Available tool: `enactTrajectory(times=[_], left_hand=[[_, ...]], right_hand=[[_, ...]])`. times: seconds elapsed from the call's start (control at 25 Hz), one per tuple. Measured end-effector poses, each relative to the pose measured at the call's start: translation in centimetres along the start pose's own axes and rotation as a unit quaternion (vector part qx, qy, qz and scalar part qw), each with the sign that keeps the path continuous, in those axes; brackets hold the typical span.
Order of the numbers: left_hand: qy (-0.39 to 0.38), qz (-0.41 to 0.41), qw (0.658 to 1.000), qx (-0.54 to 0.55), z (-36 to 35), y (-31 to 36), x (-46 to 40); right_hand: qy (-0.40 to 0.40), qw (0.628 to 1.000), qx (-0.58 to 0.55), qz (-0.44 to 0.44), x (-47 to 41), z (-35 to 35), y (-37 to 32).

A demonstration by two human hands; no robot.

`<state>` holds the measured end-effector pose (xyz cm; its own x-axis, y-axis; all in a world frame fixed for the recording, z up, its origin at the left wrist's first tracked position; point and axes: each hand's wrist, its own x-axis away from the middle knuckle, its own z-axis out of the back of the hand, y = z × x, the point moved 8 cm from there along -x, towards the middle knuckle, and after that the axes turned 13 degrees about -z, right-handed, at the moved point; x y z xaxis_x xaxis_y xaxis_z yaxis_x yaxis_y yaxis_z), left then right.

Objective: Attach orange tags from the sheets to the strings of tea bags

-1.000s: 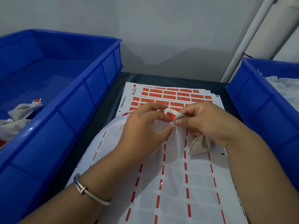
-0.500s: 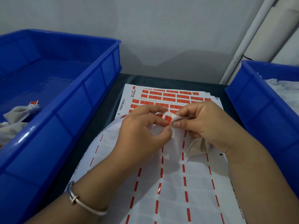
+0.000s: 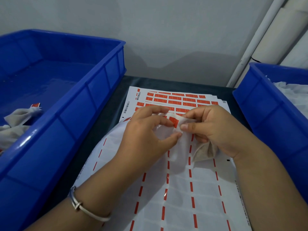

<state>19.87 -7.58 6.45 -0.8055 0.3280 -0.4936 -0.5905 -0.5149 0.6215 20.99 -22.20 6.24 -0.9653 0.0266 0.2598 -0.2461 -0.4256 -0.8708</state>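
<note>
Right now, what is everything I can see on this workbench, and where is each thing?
Tray: one, blue, left, holding finished tea bags with orange tags.
Second tray: one, blue, right, holding white material.
Tag sheets: a stack, white with orange tags, centre, far side.
Peeled sheet: one, white with orange dashes, lying nearest.
Tea bag: one, beige, tucked in the right hand.
Orange tag: one, pinched between both hands.
Bracelet: one, silver, left wrist.
Left hand: pinching the tag.
Right hand: pinching the tag, holding the tea bag.
</note>
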Motion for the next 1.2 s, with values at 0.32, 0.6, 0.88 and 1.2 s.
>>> enactTrajectory(times=[0.32, 0.6, 0.88, 1.2], left_hand=[[-0.003, 0.004, 1.000, -0.007, 0.1, 0.2, 0.0], [-0.015, 0.012, 1.000, -0.023, 0.0, 0.0, 0.1], [-0.001, 0.003, 0.999, -0.038, 0.4, 0.3, 0.0], [0.016, -0.030, 0.998, -0.059, 0.6, 0.4, 0.0]], right_hand=[[0.001, 0.999, 0.045, -0.005, 0.1, -0.2, 0.3], [-0.018, 0.996, 0.081, -0.012, 0.0, -0.3, 0.7], [-0.001, 0.995, 0.100, 0.008, 0.0, -0.6, 0.2], [0.008, 0.988, 0.154, 0.021, 0.3, -0.9, -0.3]])
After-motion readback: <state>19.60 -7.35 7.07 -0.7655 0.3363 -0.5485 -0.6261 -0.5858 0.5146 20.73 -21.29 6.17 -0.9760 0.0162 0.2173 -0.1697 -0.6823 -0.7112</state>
